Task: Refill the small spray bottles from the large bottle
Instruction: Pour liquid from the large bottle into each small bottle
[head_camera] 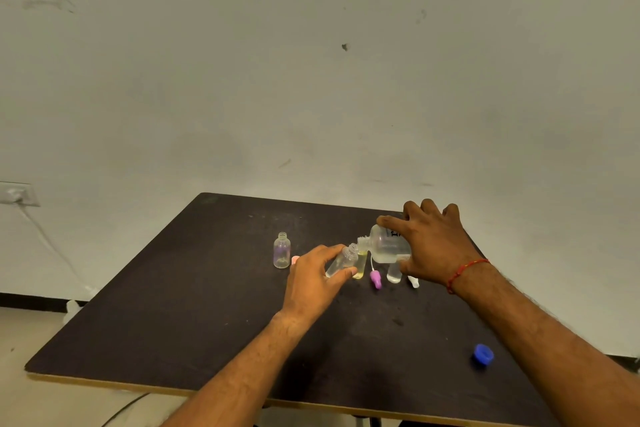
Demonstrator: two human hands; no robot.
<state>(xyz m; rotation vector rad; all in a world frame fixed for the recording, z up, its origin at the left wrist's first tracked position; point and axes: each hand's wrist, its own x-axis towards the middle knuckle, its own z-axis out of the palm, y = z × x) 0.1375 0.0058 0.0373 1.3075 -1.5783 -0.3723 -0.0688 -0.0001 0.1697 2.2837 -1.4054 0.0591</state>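
My right hand (431, 241) grips the large clear bottle (384, 244), tipped on its side with its open neck pointing left. My left hand (313, 279) holds a small clear bottle (343, 260), tilted, with its open mouth just below the large bottle's neck. Behind it stands a small bottle with yellowish liquid (361, 265). Another small clear bottle (282, 251) stands uncapped to the left. A further small bottle (394, 274) stands under my right hand, partly hidden.
A purple spray cap (375, 279) and a white one (413, 281) lie on the dark table (207, 305). A pink cap (295, 259) peeks out by my left hand. A blue cap (482, 354) lies near the right front edge. A wall stands behind.
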